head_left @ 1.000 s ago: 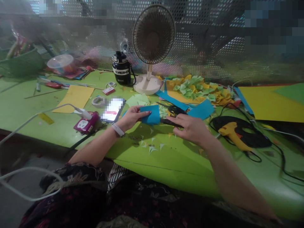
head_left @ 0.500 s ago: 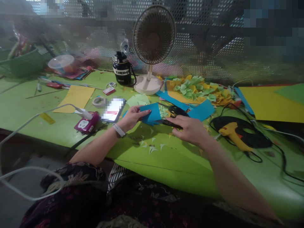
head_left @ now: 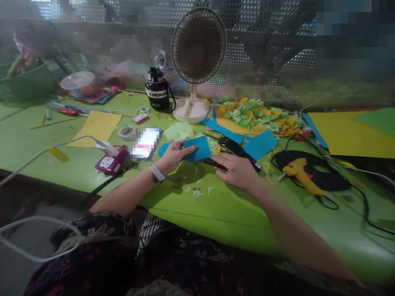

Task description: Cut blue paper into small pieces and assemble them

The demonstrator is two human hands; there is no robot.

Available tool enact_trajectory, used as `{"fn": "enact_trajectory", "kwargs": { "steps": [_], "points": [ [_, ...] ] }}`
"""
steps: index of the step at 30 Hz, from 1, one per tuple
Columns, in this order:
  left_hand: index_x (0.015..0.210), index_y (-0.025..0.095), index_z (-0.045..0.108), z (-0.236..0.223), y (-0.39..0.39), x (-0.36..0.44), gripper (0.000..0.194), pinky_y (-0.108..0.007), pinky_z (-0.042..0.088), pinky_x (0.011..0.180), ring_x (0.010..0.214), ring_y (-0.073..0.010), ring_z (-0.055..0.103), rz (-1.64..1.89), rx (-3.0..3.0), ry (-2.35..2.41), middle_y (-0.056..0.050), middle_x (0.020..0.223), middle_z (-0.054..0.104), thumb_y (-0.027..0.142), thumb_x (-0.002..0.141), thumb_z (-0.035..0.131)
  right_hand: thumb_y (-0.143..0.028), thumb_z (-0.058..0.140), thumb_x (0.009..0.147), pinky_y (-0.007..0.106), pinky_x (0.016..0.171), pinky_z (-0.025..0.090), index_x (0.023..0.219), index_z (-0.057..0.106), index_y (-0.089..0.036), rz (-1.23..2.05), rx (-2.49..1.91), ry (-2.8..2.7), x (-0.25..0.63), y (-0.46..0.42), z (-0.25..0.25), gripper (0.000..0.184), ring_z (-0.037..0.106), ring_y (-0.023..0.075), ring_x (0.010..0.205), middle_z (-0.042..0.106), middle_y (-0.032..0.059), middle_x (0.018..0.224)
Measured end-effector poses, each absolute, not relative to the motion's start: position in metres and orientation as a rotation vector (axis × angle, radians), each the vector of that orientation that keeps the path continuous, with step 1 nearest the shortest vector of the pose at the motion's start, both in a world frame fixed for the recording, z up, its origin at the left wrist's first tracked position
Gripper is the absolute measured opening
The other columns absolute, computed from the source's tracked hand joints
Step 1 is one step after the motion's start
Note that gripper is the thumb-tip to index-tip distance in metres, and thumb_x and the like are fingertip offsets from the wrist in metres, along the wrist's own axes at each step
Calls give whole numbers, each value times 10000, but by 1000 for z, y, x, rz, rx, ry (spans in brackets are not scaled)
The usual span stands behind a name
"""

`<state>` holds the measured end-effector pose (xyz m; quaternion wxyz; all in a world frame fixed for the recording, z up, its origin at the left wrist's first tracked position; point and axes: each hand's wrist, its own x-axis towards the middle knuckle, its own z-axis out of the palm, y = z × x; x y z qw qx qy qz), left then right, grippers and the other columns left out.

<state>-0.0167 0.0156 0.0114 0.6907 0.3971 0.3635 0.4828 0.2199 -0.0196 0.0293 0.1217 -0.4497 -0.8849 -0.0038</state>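
At the frame's centre, the left hand pinches the blue paper; the right hand grasps a dark tool, perhaps scissors, near its lower right corner. Cutting seems in hand; the next move calls for steady paper.

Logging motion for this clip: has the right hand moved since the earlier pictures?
Yes. The right hand has shifted left, away from the yellow glue gun.
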Motion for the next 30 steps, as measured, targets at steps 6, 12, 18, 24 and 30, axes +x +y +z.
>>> {"fn": "enact_trajectory", "kwargs": {
  "steps": [6,12,18,24,30],
  "points": [
    [924,127,723,9,16,-16,405,-233,560,651,654,-97,663,1094,881,820,-33,837,746,313,621,917,-236,553,853,278,628,469,1305,686,-200,86,-1254,-2648,215,-22,28,473,678,201,828,754,89,1085],
    [980,130,726,6,21,-23,418,-257,577,674,687,-119,679,1093,918,819,-59,872,755,327,654,899,-206,557,857,282,640,439,1340,660,-222,332,-1154,-2797,207,-27,32,494,636,182,761,733,68,950],
    [1065,144,695,-2,29,-30,456,-240,541,641,674,-115,654,1077,1017,946,-51,854,735,309,681,878,-154,560,832,315,678,447,1352,644,-195,406,-1151,-2870,200,-31,33,529,632,212,809,712,100,976],
    [1150,156,635,-12,45,-31,407,-259,507,652,687,-136,617,1049,1388,1136,-12,765,647,332,804,756,-158,605,818,361,727,467,1291,676,-155,357,-1072,-2887,199,-29,23,478,623,242,852,690,122,945],
    [1440,158,460,-17,53,-31,661,-456,477,1028,1222,-305,584,988,2083,1414,-159,1314,611,306,835,680,-240,630,840,399,760,512,1218,713,-154,303,-1013,-2829,200,-27,22,398,659,269,872,718,132,954]
  ]
}}
